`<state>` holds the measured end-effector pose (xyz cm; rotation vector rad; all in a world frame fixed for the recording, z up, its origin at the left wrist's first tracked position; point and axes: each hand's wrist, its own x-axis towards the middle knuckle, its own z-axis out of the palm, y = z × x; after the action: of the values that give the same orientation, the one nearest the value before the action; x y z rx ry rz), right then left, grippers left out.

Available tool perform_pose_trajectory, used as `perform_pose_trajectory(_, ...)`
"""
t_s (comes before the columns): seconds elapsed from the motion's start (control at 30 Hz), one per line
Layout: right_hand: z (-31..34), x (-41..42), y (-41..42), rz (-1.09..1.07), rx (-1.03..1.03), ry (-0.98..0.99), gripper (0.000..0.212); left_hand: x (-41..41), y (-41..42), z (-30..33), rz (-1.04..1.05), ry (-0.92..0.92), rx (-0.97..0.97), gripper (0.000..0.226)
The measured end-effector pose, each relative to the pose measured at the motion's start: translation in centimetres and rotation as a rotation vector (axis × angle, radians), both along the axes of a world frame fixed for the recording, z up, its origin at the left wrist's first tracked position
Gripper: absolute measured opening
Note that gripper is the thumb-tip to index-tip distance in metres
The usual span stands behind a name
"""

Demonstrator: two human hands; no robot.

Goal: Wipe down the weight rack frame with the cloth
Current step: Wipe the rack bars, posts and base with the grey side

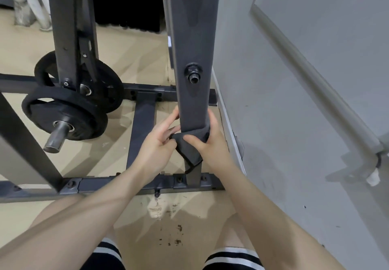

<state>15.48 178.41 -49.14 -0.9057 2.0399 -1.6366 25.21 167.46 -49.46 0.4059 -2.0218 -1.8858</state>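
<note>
The dark grey weight rack frame fills the view; its right upright post [193, 38] rises from a floor bar [126, 184]. A dark grey cloth [192, 143] is wrapped around the low part of that post, with a loose corner hanging down. My right hand [210, 141] grips the cloth against the post's right and front sides. On the post's left side, my left hand [162, 143] pinches the cloth's other end, its fingers touching the post.
Black weight plates [69, 109] sit on a steel peg [55, 137] at the left. A grey wall [294, 80] with a pipe [315, 78] stands close on the right. A bolt [193, 73] sticks out of the post above my hands. My knees are at the bottom edge.
</note>
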Motion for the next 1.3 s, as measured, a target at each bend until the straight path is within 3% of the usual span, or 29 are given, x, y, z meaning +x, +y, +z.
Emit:
perform_pose_trajectory(0.2,-0.6,-0.6,-0.7,-0.017,-0.038,-0.002,0.082,-0.2,-0.2,-0.3,-0.023,-0.02,0.018,0.085)
perform_pose_trajectory(0.37,-4.6,-0.9,0.6,0.021,0.131,-0.073,0.078,-0.3,0.2,-0.7,-0.042,-0.001,0.042,0.082)
perform_pose_trajectory(0.5,-2.8,-0.6,0.1,-0.007,0.012,-0.011,0.069,-0.3,0.4,-0.9,-0.017,0.037,0.08,0.081)
perform_pose_trajectory(0.6,-1.9,-1.0,-0.6,-0.029,-0.068,0.013,0.083,-0.2,0.6,-0.9,-0.072,0.058,0.088,0.083)
perform_pose_trajectory(0.7,-3.9,-0.9,-0.1,-0.034,0.01,-0.026,0.089,0.1,0.6,-1.3,-0.089,0.077,0.104,0.08)
perform_pose_trajectory(0.87,-5.7,-0.3,0.9,-0.04,0.113,-0.082,0.083,0.7,0.1,-3.9,-0.023,-0.028,0.386,0.069)
perform_pose_trajectory(1.03,-4.0,-0.7,0.6,-0.019,0.019,-0.007,0.079,0.5,1.1,-4.5,-0.107,-0.087,0.336,0.084)
perform_pose_trajectory(1.13,-6.3,-1.3,0.9,0.024,0.09,-0.054,0.088,0.4,0.9,-5.3,-0.164,-0.125,0.268,0.097)
perform_pose_trajectory(1.3,-8.5,-2.2,1.4,0.035,0.206,-0.089,0.077,0.3,0.5,-6.9,-0.182,-0.072,0.236,0.102)
